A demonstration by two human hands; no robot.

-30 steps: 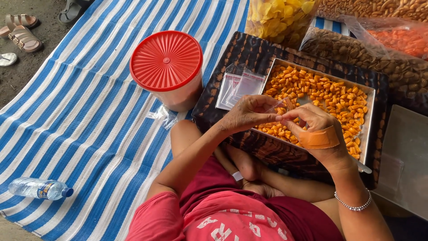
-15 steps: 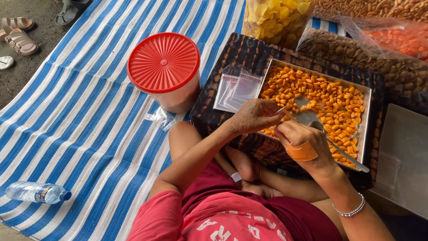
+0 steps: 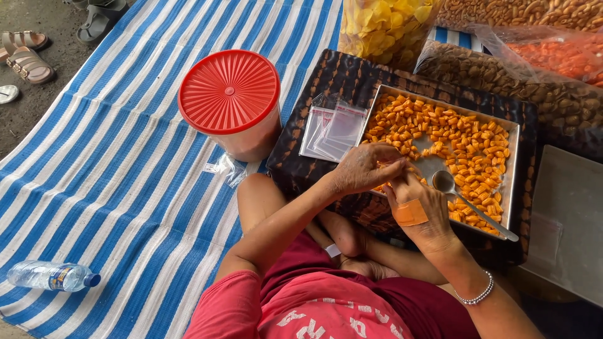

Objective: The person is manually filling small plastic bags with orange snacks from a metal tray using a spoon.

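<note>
While both hands (image 3: 389, 188) meet over snack tray (image 3: 512, 135), fingers pinched, possibly on bag; spoon (image 3: 468, 201) beside, red-lidded tub (image 3: 231, 100) left.

- Left hand (image 3: 364, 168) fingertips overlap right hand (image 3: 422, 210); whatever they pinch is hidden.
- Clear bag of yellow chips (image 3: 383, 28) cut off at far edge.
- Clear bag of orange snacks (image 3: 559, 56) cut off at right edge.
- Grey sandals (image 3: 94, 19), far left, partly out of frame.

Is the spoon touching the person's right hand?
Apart. The head view shows the spoon lying in the metal tray among the orange snacks, with bare tray showing between its bowl and the right hand.
</note>
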